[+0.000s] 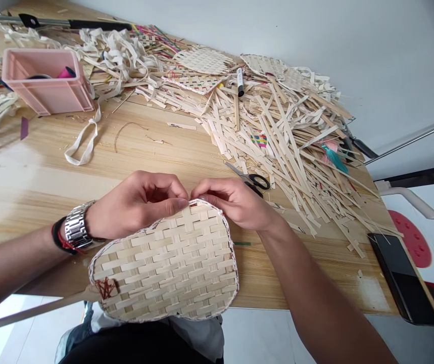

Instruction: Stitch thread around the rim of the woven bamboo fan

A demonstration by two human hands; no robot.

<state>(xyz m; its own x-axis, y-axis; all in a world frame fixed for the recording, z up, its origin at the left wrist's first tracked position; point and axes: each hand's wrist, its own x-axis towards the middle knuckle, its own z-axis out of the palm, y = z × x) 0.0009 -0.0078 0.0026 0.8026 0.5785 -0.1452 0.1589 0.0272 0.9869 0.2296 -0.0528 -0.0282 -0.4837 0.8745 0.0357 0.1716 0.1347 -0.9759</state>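
A woven bamboo hand fan (171, 268) is tilted over the table's front edge, above my lap. Its rim carries a pale binding wrapped with reddish thread, and its wooden handle (38, 311) points to the lower left, tied on with red-brown thread. My left hand (144, 202) pinches the fan's top rim between thumb and fingers. Right beside it, the fingers of my right hand (232, 199) press together at the same rim. Whether a thread or needle lies between those fingertips is too small to tell. Black-handled scissors (256, 181) lie just beyond my right hand.
A pink plastic bin (46, 83) with spools stands at the back left, near tangled white tape (126, 53). Loose bamboo strips (277, 146) cover the table's right side, with woven pieces (203, 59) and a glue stick (240, 82) behind. A phone (402, 278) rests at the right edge.
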